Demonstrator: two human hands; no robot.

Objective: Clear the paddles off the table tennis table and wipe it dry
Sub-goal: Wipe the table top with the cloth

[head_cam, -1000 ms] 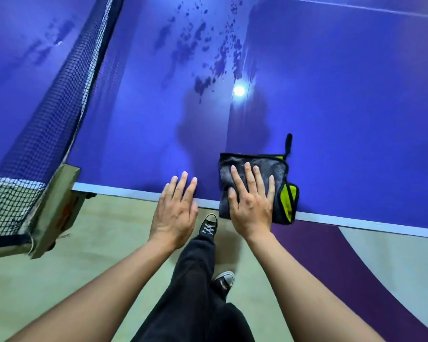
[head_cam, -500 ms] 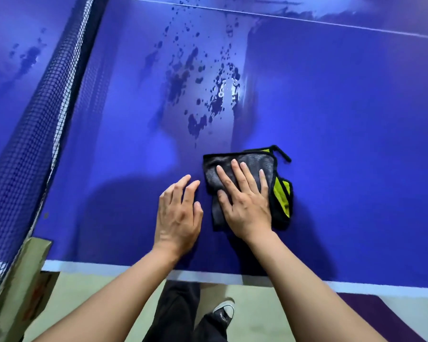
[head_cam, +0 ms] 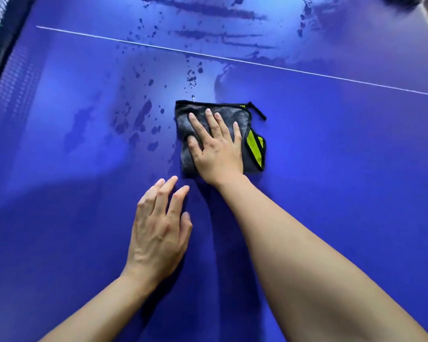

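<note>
Pressing cloth [head_cam: 184, 124] onto wet table [head_cam: 344, 169], right hand [head_cam: 218, 154] flat; left hand [head_cam: 158, 233] flat alongside, holding nothing.

One left hand [head_cam: 158, 233], one right hand [head_cam: 218, 154], one cloth [head_cam: 183, 162], one table [head_cam: 344, 169].

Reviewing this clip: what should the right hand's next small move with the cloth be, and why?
Probably slide the cloth left: the right hand presses it flat, and dark water drops lie on the table just beside its left edge, unwiped.
</note>
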